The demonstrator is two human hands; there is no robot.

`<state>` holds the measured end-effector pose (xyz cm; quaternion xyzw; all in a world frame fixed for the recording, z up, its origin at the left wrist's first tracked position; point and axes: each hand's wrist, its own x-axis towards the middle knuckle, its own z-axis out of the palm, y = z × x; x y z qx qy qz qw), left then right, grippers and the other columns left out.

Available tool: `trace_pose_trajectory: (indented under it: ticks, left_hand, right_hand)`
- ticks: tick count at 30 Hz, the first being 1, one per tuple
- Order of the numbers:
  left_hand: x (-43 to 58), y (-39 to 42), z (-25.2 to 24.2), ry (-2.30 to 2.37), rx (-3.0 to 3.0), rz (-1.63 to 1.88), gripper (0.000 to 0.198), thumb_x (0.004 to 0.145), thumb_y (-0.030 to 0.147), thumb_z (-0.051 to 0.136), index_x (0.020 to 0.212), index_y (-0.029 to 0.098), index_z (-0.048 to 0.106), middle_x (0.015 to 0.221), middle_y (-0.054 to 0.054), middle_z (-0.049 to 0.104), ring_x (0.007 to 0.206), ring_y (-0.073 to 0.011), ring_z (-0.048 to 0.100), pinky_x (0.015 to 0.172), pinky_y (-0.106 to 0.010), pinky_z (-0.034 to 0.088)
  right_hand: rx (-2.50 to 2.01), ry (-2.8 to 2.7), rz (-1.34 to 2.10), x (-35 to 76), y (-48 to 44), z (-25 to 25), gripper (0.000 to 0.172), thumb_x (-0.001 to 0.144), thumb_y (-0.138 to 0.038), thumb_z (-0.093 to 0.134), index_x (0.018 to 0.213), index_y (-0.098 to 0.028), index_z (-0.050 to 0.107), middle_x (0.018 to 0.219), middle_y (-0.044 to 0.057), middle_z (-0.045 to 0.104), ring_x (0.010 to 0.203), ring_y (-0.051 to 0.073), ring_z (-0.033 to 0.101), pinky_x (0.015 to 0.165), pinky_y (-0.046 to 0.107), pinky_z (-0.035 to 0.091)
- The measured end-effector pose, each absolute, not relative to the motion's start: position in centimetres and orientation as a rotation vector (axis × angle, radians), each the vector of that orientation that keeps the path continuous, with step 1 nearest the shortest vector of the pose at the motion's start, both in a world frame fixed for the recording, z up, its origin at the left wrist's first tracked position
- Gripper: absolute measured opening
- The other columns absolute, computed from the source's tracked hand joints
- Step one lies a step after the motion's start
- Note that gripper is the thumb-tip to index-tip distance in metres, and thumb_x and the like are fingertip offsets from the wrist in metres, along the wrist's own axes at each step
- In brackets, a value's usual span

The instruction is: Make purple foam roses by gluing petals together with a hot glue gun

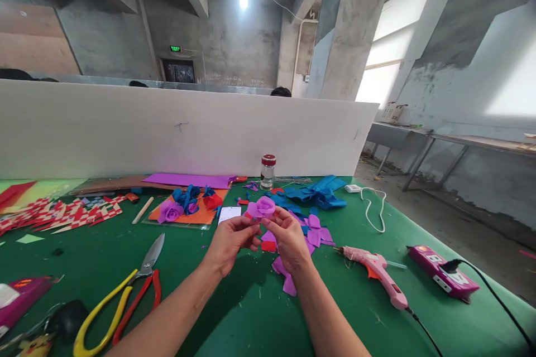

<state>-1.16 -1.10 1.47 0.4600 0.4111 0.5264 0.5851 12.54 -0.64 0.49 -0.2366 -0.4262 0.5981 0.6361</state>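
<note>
Holding flower — R hand part-hides petals; L hand, prob. phone.

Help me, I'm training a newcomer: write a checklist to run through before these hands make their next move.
1. Purple ruffled paper flower supported: ok, at the right hand's fingertips.
2. Left hand gripping the flower: cannot tell; its fingers are close below it.
3. Pink plastic glue gun clear of both hands: ok, lying to their right.
4. Glue gun's heat: cannot tell.
5. Loose purple paper pieces away from the working spot: not ok, scattered beneath and beside the right hand.
6. Clear glass jar with red lid upright and closed: ok.
</note>
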Motion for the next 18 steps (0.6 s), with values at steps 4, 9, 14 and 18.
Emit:
trace_pose_trajectory:
  ticks: [4, 9, 14, 18]
  left_hand:
    - [-1.0, -1.2, 1.6, 0.956, 1.100, 1.214, 0.027, 0.059, 0.032, 0.084, 0.072, 0.014, 0.068, 0.067, -0.001, 0.067, 0.050, -0.0114, 0.060, 0.046, -0.022, 0.047]
    - [-1.1, -1.6, 2.4, 0.944, 1.324, 1.309, 0.021, 0.065, 0.034, 0.078, 0.070, 0.015, 0.072, 0.056, 0.000, 0.063, 0.051, -0.0116, 0.056, 0.052, -0.022, 0.047]
    - [-1.3, -2.2, 3.2, 1.005, 1.451, 1.505, 0.016, 0.056, 0.028, 0.081, 0.056, 0.017, 0.069, 0.049, 0.003, 0.057, 0.050, -0.0107, 0.049, 0.049, -0.020, 0.044]
    - [-1.3, -2.5, 3.1, 1.079, 1.426, 1.538, 0.014, 0.055, 0.029, 0.080, 0.061, 0.019, 0.072, 0.052, 0.002, 0.059, 0.049, -0.0112, 0.048, 0.044, -0.020, 0.040]
  right_hand:
    - [-0.578, -1.006, 1.318, 12.6, -0.7, 0.5, 0.039, 0.068, -0.025, 0.079, 0.104, -0.019, 0.066, 0.092, 0.005, 0.075, 0.085, 0.020, 0.069, 0.079, 0.031, 0.051]
    - [-0.604, -1.161, 1.001, 12.1, -1.2, 0.5, 0.038, 0.070, -0.019, 0.076, 0.106, -0.023, 0.064, 0.097, 0.005, 0.073, 0.091, 0.021, 0.068, 0.081, 0.033, 0.052]
    - [-0.566, -1.325, 0.771, 11.6, -2.2, 0.6, 0.038, 0.073, -0.015, 0.073, 0.109, -0.025, 0.064, 0.107, 0.005, 0.069, 0.101, 0.023, 0.065, 0.090, 0.036, 0.051]
    - [-0.560, -1.316, 0.773, 11.6, -2.2, 0.5, 0.037, 0.074, -0.018, 0.073, 0.109, -0.024, 0.064, 0.109, 0.006, 0.069, 0.102, 0.024, 0.065, 0.091, 0.037, 0.051]
